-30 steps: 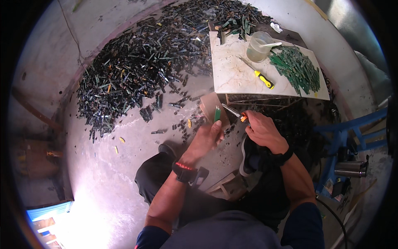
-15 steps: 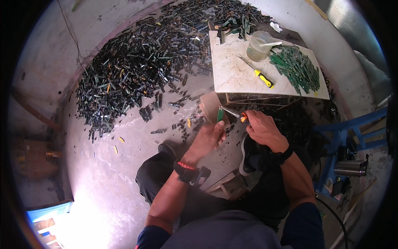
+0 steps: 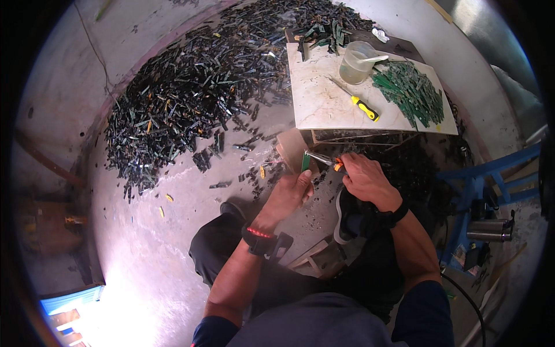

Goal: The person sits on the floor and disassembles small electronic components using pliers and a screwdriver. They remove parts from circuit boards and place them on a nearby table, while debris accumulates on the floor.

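Between the thumb and fingers of my left hand (image 3: 289, 194) stands a narrow green strip (image 3: 305, 162), which looks like a piece of circuit board. My right hand (image 3: 370, 180) is closed around long-nose pliers (image 3: 322, 157) with orange on the handles. The tips of the pliers reach the upper end of the strip; whether they grip it is too small to tell. Below the board's front edge, a brown block-like piece (image 3: 291, 146) lies just beyond the strip.
A pale board (image 3: 324, 107) ahead bears a yellow-black screwdriver (image 3: 364, 108), a clear tub (image 3: 354, 68) with a white-handled tool, and heaped green strips (image 3: 413, 95). Dark scrap pieces (image 3: 173, 110) cover the floor at left. A blue stool (image 3: 462, 217) stands right, holding a metal flask (image 3: 488, 229).
The pliers' tips have shifted slightly left and down at the strip's top. Both hands keep nearly the same place and grip, while the surroundings shift a little with the view.
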{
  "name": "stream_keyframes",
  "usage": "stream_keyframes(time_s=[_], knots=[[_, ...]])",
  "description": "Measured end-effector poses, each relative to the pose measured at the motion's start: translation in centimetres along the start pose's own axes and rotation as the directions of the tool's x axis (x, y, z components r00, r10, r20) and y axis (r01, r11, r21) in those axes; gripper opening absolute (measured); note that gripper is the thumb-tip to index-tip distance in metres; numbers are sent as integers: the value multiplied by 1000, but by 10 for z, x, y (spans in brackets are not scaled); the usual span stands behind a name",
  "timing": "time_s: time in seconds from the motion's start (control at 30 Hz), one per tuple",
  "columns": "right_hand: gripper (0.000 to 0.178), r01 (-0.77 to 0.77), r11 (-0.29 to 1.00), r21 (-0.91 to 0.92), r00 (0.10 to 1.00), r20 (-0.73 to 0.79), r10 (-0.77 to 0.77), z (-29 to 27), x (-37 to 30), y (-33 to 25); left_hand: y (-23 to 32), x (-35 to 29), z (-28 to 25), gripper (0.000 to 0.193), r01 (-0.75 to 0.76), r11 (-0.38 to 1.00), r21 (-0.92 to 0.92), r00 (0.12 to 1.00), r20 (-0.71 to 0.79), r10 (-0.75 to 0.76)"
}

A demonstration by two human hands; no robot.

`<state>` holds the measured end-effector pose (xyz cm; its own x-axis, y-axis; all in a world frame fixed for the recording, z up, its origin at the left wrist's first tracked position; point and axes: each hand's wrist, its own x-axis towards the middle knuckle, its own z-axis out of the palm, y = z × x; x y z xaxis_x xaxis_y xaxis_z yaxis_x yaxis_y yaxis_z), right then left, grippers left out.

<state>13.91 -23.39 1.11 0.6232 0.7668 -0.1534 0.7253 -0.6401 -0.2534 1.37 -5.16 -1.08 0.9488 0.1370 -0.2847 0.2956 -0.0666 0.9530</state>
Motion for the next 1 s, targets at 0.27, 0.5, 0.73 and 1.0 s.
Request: stream_keyframes(time_s=[0.27, 0.5, 0.73, 1.0], knots=[[24, 7, 1000, 20, 1000, -23, -6, -5, -2, -3, 0, 0, -2, 53, 72, 997, -6, 997, 30, -72], [20, 15, 999, 41, 1000, 24, -16, -14, -7, -4, -3, 3, 1, 48, 37, 989, -141, 996, -76, -48], [18, 85, 960, 266, 995, 35, -97, 5, -7, 10, -2, 5, -2, 46, 70, 988, -135, 997, -31, -75], [22, 66, 923, 378, 998, -3, -70, 8, -5, 3, 9, 3, -8, 48, 101, 955, -278, 995, 45, -92]])
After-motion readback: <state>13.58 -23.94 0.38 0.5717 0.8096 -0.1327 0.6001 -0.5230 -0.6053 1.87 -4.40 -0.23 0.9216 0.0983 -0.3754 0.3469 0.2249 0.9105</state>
